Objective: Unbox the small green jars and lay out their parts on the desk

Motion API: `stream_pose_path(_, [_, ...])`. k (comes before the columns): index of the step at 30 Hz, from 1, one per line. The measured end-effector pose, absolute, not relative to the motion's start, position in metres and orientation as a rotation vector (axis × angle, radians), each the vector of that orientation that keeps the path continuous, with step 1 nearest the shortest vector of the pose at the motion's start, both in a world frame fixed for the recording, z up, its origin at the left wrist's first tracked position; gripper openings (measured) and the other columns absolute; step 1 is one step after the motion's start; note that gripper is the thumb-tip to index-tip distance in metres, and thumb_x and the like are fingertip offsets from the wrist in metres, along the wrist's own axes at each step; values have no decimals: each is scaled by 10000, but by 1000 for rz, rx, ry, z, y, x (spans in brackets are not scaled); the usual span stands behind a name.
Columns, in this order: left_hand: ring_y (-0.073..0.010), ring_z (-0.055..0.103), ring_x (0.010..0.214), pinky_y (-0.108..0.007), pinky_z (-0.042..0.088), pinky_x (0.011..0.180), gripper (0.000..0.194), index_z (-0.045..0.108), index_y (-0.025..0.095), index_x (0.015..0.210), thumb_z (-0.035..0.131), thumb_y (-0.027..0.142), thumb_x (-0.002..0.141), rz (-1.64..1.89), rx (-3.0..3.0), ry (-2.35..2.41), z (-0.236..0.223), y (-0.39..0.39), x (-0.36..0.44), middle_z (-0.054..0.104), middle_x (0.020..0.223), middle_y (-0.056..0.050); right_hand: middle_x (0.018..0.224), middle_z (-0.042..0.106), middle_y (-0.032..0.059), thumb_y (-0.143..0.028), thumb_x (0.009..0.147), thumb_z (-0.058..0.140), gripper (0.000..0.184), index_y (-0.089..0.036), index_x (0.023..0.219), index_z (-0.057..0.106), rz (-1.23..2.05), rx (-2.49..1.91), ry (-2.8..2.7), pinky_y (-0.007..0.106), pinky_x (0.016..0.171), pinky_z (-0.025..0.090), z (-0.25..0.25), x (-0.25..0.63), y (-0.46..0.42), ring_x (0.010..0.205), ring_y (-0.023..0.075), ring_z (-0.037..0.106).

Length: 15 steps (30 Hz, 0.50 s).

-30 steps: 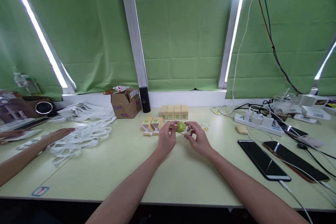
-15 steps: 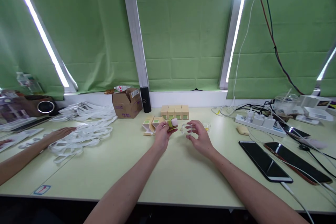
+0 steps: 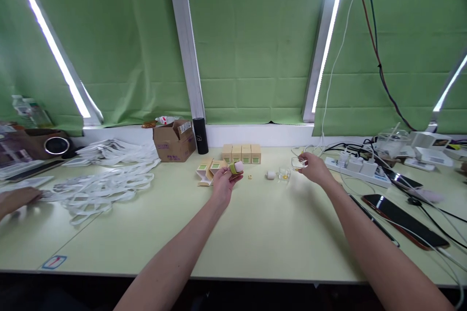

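Note:
My left hand (image 3: 223, 183) is closed round a small green rounded piece (image 3: 232, 169) with a pale pinkish-white end (image 3: 239, 167). Out to the right, my right hand (image 3: 310, 165) pinches a small clear cup-like container (image 3: 297, 163) by its side, above the table. Between the hands lie a tiny yellowish ring (image 3: 250, 177), a pale short cylinder (image 3: 270, 175) and another clear container (image 3: 283, 174) with something yellow in it. Two opened kraft-and-white small boxes (image 3: 205, 173) stand beside my left hand, partly hidden by it.
Several closed kraft boxes (image 3: 241, 154) stand in a row at the back. A brown carton (image 3: 174, 141) and a black cylinder (image 3: 200, 136) are left of them. White straps (image 3: 109, 180) lie near another person's hand (image 3: 20, 199). Phones (image 3: 404, 221), cables and a power strip (image 3: 359, 171) occupy the right.
The green piece and clear container have come apart. My right hand carried the clear container rightward, past the other clear one. The other person's hand moved left off the straps.

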State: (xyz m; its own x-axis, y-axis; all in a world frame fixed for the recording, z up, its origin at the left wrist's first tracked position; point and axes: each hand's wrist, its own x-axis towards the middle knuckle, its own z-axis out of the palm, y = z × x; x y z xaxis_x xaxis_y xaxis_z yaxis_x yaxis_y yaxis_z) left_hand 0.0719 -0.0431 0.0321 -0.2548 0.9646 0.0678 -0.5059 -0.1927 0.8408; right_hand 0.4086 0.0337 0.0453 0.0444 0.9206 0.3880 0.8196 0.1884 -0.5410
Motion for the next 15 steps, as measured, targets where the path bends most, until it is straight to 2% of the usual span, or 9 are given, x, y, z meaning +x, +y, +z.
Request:
stream_pose_path(3, [-209, 768, 781, -436, 620, 883, 139, 532, 176, 822, 659, 119, 820, 1695, 782, 867, 32, -43, 72, 752, 858, -73, 1098, 756, 147, -89, 658, 724, 423, -138, 1078, 720, 182, -1775, -1883, 309, 778, 496, 35, 420, 43, 957, 264, 697])
stream_pose_path(6, [-207, 768, 776, -430, 616, 877, 152, 528, 174, 816, 675, 138, 820, 1702, 796, 873, 31, -43, 71, 745, 843, -66, 1070, 768, 137, -65, 656, 718, 396, -132, 1047, 740, 223, -1782, -1940, 294, 784, 503, 24, 416, 47, 977, 263, 707])
stream_pose_path(9, [-208, 769, 786, -414, 613, 865, 133, 540, 167, 818, 669, 138, 824, 1706, 792, 872, 31, -43, 70, 744, 836, -68, 1103, 765, 128, -57, 682, 701, 485, -143, 1159, 723, 233, -1776, -1981, 288, 815, 507, 17, 408, 45, 991, 248, 711])
stream_pose_path(12, [-208, 768, 787, -405, 614, 852, 103, 555, 163, 825, 651, 126, 826, 1711, 790, 862, 32, -44, 70, 748, 838, -69, 1221, 719, 158, -58, 717, 691, 640, -167, 1345, 634, 157, -1761, -2004, 318, 872, 490, 19, 400, 35, 1099, 276, 676])
stream_pose_path(13, [-206, 767, 782, -402, 614, 848, 93, 560, 162, 827, 643, 121, 827, 1712, 791, 862, 32, -44, 71, 748, 833, -68, 1252, 701, 164, -71, 737, 695, 648, -187, 1369, 618, 100, -1747, -2026, 333, 886, 478, 21, 398, 30, 1138, 293, 655])
stream_pose_path(15, [-199, 762, 768, -396, 615, 836, 72, 569, 157, 836, 627, 113, 834, 1715, 795, 864, 33, -44, 71, 748, 820, -67, 1231, 699, 160, -132, 803, 693, 549, -222, 1342, 636, -94, -1722, -2110, 356, 873, 460, 28, 391, 20, 1126, 311, 651])
